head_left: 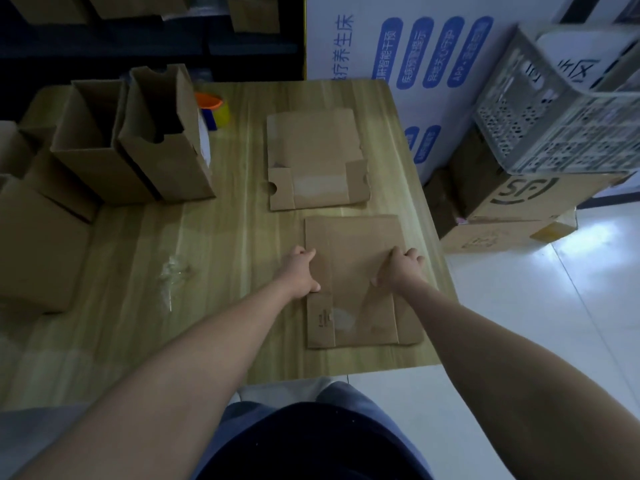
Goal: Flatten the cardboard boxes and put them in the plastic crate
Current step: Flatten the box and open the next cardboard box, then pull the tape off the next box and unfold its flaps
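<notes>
Table (225, 244): flattened box (356, 237) lengthwise front-to-back, left hand (303, 275), right hand (401, 270) gripping edges.

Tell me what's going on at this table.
A person holds a flattened box flat on the wooden table, left hand at its left edge, right hand at its right. A second flattened box lies just beyond it. Upright boxes at the table's left are not yet flattened. The plastic crate sits on cartons off to the right.

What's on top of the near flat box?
Both hands rest on the flat box: left hand at its left edge, right hand further right. Table under it is covered.
</notes>
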The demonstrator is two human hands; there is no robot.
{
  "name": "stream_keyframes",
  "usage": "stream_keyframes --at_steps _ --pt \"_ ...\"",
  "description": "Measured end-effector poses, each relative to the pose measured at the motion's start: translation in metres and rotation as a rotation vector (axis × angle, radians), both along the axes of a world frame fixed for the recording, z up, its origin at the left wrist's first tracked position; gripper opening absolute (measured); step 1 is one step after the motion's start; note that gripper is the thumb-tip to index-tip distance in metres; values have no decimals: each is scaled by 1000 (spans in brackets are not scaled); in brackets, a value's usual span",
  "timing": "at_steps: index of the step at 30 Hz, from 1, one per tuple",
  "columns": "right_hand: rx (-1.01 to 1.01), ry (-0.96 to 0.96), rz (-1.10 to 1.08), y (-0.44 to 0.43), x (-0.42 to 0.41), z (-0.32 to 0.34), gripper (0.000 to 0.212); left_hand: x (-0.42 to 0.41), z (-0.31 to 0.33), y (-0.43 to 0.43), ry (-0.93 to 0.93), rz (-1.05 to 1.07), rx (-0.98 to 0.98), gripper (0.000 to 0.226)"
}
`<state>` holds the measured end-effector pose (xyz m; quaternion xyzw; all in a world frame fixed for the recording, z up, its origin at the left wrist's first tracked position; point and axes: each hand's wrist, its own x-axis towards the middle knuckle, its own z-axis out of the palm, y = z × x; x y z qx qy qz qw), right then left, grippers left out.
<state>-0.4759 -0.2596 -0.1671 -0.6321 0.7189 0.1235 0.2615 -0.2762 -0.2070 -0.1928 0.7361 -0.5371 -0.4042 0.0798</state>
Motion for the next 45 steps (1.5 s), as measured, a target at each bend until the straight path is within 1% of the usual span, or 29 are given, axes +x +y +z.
stream_keyframes --at_steps 5,8,11,13,15,17,20,24,28,33,36,39,42,43,45 --pt "-66 40 67 -9 -3 -3 74 1 1 -10 -199 -90 -59 86" --pt "-114 78 97 -11 -2 -5 75 4 2 -11 -267 -138 -53 86" --pt "-184 103 192 -4 -4 -9 73 1 4 -7 -315 -159 -34 85" --pt "-191 62 284 3 -7 -11 67 0 6 -4 -277 -135 -6 83" --pt "-185 29 376 7 -11 -8 59 4 8 -1 -122 -60 -3 78" --pt "-214 43 447 7 -12 2 50 12 15 4 38 55 -38 71" --pt "-302 36 497 -1 9 27 41 30 36 7 73 164 -78 62" --pt "-355 -107 532 -5 77 72 42 68 76 9 82 242 -176 47" --pt "-377 -249 634 3 173 109 41 132 121 30 12 343 -335 34" --pt "-448 -351 816 35 296 141 41 223 167 82 -133 466 -515 29" --pt "-472 -421 915 61 363 151 46 275 184 120 -239 535 -612 26" --pt "-455 -498 1089 91 422 154 50 323 195 156 -267 612 -660 23" --pt "-430 -519 1266 122 468 153 59 360 199 184 -272 681 -672 22" --pt "-407 -493 1317 131 480 152 63 369 200 191 -274 702 -674 22" --pt "-345 -364 1406 148 500 149 68 385 200 205 -281 733 -671 20"
